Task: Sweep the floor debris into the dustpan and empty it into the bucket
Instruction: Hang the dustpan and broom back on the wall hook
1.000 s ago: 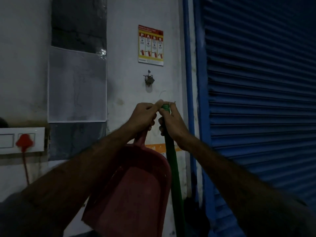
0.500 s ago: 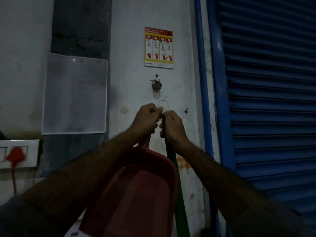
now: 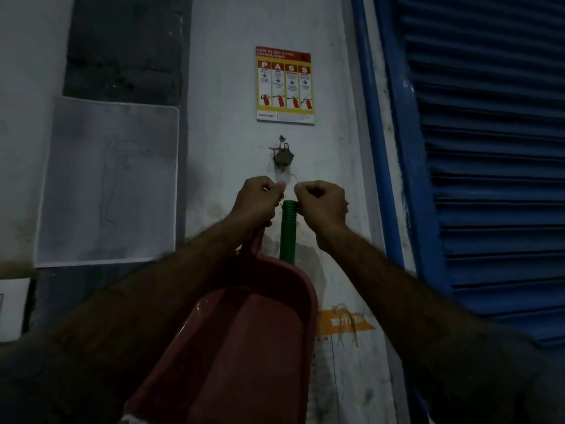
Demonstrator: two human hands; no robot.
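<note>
The left hand [image 3: 260,198] is curled round the neck of the red dustpan [image 3: 244,338], which hangs below that grip against the wall. It also pinches one end of a thin wire loop [image 3: 294,178]. The right hand [image 3: 321,203] pinches the other end, just beside the green broom handle [image 3: 288,229] standing between the two grips. The dustpan looks like light, stiff plastic, best held by its neck. The ribbed handle top should give a sure hold.

A wall poster [image 3: 285,84] at twelve o'clock read "HOW TO USE A FIRE EXTINGUISHER" and "P A S S"; the smaller print stayed illegible, perhaps from dimness.
</note>
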